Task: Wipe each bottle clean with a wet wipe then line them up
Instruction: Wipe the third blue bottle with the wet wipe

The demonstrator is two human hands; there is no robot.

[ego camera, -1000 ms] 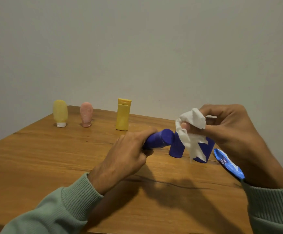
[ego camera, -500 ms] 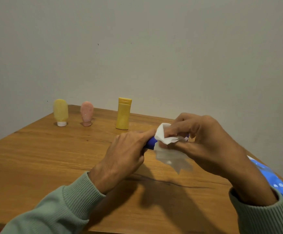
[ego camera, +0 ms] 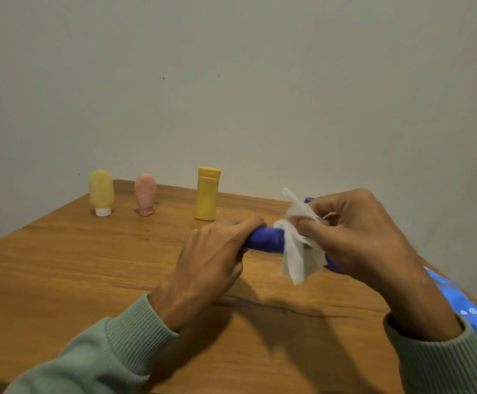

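Centre frame: gripping the blue bottle (ego camera: 265,240) sideways, fingers of left hand (ego camera: 209,260) curled round it. Pinching a wet wipe (ego camera: 297,253) against its right end with right hand (ego camera: 358,237) fingers. Upper left on the tabletop (ego camera: 89,268), upright: pale yellow tube (ego camera: 101,190), pink tube (ego camera: 145,194), yellow bottle (ego camera: 206,194). Blue wipe pack (ego camera: 459,305) lower right.

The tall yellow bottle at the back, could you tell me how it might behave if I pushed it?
The tall yellow bottle stands upright on a narrow base on the table, so a push near its cap would probably tip it. It looks like opaque plastic, so likely stiff and fairly light.
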